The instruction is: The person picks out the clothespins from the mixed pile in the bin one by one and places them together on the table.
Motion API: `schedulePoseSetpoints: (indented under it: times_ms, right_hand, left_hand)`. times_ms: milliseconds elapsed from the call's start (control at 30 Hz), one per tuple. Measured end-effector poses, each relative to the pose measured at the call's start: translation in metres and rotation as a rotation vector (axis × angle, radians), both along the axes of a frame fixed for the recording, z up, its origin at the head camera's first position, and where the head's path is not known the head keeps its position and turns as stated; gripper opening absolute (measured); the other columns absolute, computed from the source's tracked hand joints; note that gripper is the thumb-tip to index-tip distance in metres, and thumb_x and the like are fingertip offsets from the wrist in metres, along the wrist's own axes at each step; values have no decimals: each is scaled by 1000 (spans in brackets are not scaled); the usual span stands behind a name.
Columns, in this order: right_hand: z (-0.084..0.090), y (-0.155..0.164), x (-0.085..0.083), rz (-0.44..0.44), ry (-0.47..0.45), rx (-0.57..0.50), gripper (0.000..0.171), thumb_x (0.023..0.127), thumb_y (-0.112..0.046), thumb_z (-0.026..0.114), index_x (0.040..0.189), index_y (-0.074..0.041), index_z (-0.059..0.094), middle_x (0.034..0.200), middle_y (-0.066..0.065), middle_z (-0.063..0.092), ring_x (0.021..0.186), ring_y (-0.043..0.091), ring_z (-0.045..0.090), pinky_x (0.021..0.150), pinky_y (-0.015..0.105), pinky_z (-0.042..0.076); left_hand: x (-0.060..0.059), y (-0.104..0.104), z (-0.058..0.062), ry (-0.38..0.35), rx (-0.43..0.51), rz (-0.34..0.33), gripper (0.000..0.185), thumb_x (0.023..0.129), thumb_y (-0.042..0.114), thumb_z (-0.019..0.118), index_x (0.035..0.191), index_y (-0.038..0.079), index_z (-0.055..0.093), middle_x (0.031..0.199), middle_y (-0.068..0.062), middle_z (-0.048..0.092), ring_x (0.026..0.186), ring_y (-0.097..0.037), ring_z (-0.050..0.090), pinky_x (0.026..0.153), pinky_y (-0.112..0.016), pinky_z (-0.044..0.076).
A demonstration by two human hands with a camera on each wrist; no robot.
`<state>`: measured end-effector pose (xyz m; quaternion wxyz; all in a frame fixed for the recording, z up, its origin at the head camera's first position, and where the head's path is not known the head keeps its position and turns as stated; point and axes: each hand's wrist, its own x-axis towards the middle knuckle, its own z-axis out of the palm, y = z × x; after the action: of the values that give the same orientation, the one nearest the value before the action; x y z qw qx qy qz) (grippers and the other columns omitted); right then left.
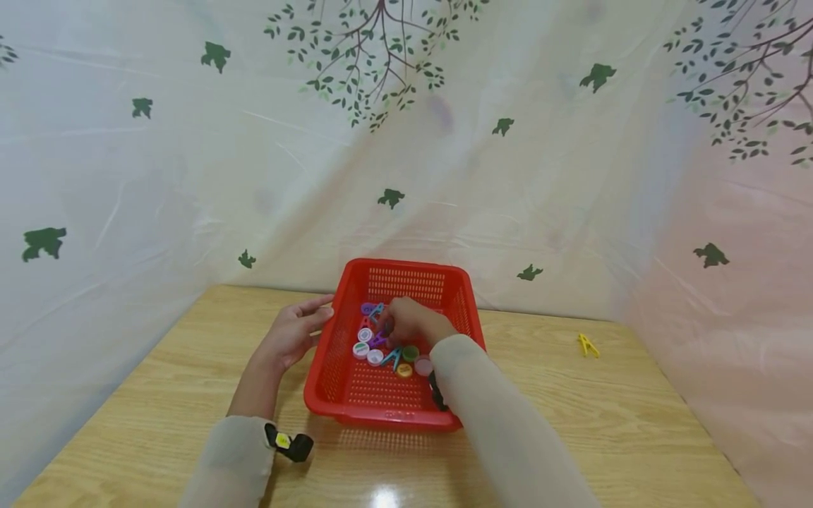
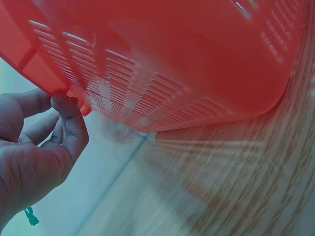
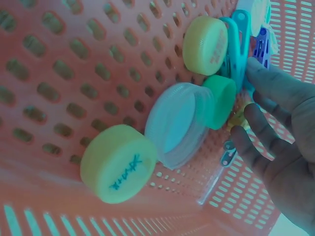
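Red basket [image 1: 384,416]: on the wooden surface [image 1: 571,430], in the middle, near the printed backdrop [image 1: 457,233]; it contains the mixed small pieces.
Left hand [image 1: 288,339]: outside the basket's left wall; thumb and finger pinch the rim, apparently to steady it.
Right hand [image 1: 409,321]: down inside the basket; fingers loosely bent and spread among the pieces, none plainly gripped.
Bottle caps: white caps [image 1: 365,335] on the left; a green cap [image 1: 410,353] and an orange cap [image 1: 404,370] nearer the front.
Clips: a purple clip [image 1: 377,340] by the right fingertips; a turquoise clip [image 1: 393,358] touching or just beside the green cap; a yellow clip [image 1: 588,345] outside, well to the right.
Step in hand: seemingly choosing a piece from the mix.
Next move: probably calls for a fingertip pinch on one piece, neighbours undisturbed, the rim held firm.
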<state>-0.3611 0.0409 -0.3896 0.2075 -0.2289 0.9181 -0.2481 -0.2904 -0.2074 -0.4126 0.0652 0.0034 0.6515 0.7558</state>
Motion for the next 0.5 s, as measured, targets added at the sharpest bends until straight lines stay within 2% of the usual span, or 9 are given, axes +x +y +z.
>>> schedulePoseSetpoints:
  times_ms: [167, 367, 500]
  right_hand:
    - [8, 2, 4, -60, -19, -32, 29, 85, -11, 85, 111, -23, 80, 105, -4, 70, 94, 21, 69, 80, 42, 63]
    - [17, 2, 2, -31, 38, -44, 34, 85, -10, 84, 117, -20, 79, 109, -6, 72, 100, 18, 67, 86, 41, 61]
    - [24, 2, 1, -7, 59, -59, 33, 88, -10, 82, 119, -19, 78, 110, -5, 71, 101, 19, 66, 86, 39, 61]
  left_hand:
    - [-1, 1, 0, 1, -8, 5, 50, 102, 20, 65, 149, 8, 52, 139, -21, 59, 114, -28, 67, 91, -40, 59]
    - [-3, 1, -2, 0, -2, 6, 49, 103, 18, 64, 149, 7, 52, 134, -18, 63, 108, -21, 69, 90, -39, 60]
    - [-3, 0, -3, -3, -11, 5, 52, 102, 21, 65, 151, 8, 50, 136, -17, 62, 111, -23, 69, 91, -40, 60]
